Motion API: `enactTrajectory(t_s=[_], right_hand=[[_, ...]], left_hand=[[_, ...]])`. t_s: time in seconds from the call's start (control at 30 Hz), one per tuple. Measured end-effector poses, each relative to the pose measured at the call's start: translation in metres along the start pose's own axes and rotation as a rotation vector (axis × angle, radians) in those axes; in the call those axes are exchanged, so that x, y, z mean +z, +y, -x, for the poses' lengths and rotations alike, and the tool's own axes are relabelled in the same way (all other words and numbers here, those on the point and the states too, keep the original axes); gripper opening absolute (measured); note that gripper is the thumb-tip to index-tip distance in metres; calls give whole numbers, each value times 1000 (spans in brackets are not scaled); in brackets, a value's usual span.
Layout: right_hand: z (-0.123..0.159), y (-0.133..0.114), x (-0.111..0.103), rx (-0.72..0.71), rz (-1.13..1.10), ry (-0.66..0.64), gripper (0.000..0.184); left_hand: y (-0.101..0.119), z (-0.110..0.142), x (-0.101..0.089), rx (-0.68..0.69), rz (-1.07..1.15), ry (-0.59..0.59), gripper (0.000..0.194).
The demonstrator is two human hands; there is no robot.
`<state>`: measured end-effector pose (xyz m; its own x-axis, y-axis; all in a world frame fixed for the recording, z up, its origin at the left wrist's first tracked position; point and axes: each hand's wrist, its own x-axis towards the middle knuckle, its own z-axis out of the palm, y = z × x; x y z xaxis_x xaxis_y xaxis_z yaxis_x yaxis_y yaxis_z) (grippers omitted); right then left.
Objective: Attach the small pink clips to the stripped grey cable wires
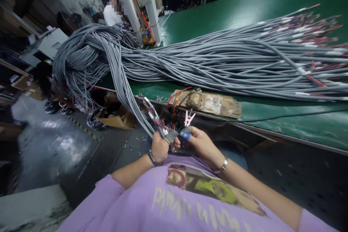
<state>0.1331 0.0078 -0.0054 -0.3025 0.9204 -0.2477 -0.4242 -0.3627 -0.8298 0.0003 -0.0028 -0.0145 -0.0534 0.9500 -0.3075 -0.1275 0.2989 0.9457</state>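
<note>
The few grey cables (133, 101) I hold hang left of the wooden board (220, 106) and nearer me, coloured wire ends (152, 113) showing above my left hand (160, 147), its fingers curled around the cables. My right hand (202, 145) is just in front of the board, thumb and forefinger close together; I cannot tell what they pinch. A pink clip (189, 119) stands at the board's near edge. Behind the board, a thick cable bundle (203, 59) lies across the green table (285, 117).
</note>
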Motion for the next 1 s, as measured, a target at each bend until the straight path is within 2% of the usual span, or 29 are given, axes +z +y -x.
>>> enactTrajectory(t_s=[0.33, 0.5, 0.7, 0.8, 1.0], right_hand=[[-1, -7, 0, -13, 120, 4, 44], [-1, -8, 5, -2, 85, 37, 45], [-2, 5, 6, 22, -35, 39, 43], [-3, 12, 0, 30, -69, 14, 40], [-4, 16, -24, -15, -161, -20, 36]], left_hand=[[-4, 2, -4, 25, -97, -104, 47], [0, 4, -3, 7, -117, -111, 50], [-1, 3, -1, 37, -110, -86, 49], [0, 3, -1, 50, -95, -74, 46], [10, 6, -4, 27, -32, -84, 48]])
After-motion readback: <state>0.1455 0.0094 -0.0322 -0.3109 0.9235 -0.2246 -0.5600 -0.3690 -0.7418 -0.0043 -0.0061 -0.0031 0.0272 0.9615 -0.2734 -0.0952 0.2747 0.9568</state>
